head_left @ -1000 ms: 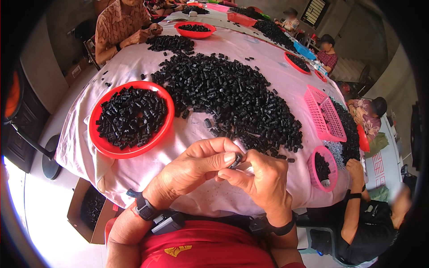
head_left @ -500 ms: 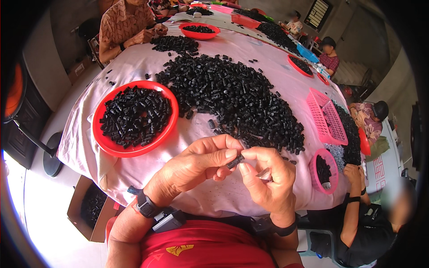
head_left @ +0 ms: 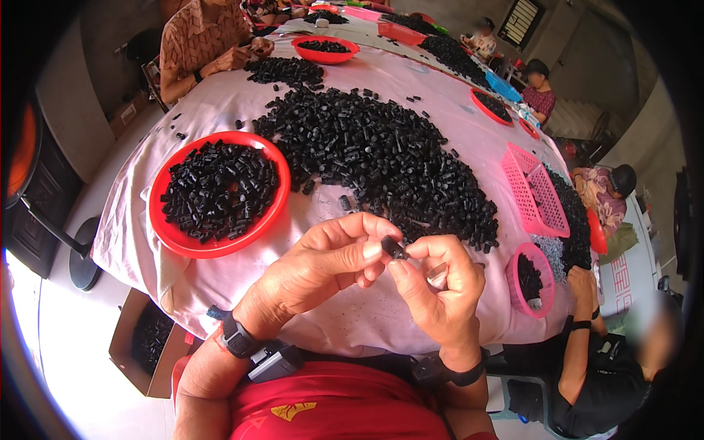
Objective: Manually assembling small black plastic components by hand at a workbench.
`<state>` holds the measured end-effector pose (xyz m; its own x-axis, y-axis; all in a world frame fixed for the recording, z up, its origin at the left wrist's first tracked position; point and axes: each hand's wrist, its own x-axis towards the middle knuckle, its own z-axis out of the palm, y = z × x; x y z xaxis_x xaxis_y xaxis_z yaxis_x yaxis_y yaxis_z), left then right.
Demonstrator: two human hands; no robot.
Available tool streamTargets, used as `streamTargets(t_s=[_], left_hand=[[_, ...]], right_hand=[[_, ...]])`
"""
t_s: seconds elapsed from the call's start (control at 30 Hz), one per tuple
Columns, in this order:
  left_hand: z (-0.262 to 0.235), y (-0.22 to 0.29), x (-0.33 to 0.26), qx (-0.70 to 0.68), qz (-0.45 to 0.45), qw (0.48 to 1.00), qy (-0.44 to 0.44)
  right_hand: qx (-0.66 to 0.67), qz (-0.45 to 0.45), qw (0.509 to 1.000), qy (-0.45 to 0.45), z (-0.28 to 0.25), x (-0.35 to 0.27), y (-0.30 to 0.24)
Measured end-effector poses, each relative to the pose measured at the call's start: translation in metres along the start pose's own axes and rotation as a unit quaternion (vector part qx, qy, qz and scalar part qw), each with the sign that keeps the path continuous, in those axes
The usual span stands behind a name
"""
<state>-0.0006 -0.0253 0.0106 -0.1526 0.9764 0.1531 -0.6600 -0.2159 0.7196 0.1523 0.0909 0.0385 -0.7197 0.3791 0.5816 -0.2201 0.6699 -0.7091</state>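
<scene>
1. A small black piece (head_left: 394, 248) is up at the fingertips, above the near part of the pink cloth (head_left: 367, 319).
2. The left hand (head_left: 312, 260) pinches its left end between thumb and index finger.
3. The right hand (head_left: 447, 293) has thumb and index fingertip at the other end – whether they grip it, I cannot tell. A pale, shiny object (head_left: 438, 276) shows among its fingers, too small to identify.
4. Just beyond lies a broad pile of black pieces (head_left: 367, 154).
5. Left of it – a red bowl (head_left: 213, 251) of similar pieces; rightward, a pink rectangular basket (head_left: 517, 191).
</scene>
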Motion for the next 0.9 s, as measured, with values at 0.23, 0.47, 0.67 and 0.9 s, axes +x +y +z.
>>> streamTargets(t_s=[0.23, 0.47, 0.67, 0.9], left_hand=[[-0.002, -0.002, 0.001, 0.031, -0.015, 0.999, 0.009], [-0.004, -0.001, 0.000, 0.043, -0.005, 0.999, -0.026], [-0.003, -0.002, 0.001, 0.061, -0.003, 0.997, -0.045], [-0.004, -0.003, 0.002, 0.077, -0.007, 0.996, -0.049]], right_hand=[[-0.061, -0.067, 0.996, -0.001, 0.008, -0.001, 0.003], [-0.138, -0.026, 0.990, -0.024, 0.004, 0.003, -0.001], [-0.161, -0.013, 0.987, -0.017, 0.004, 0.003, 0.003], [-0.200, -0.019, 0.979, -0.023, 0.002, 0.001, 0.009]])
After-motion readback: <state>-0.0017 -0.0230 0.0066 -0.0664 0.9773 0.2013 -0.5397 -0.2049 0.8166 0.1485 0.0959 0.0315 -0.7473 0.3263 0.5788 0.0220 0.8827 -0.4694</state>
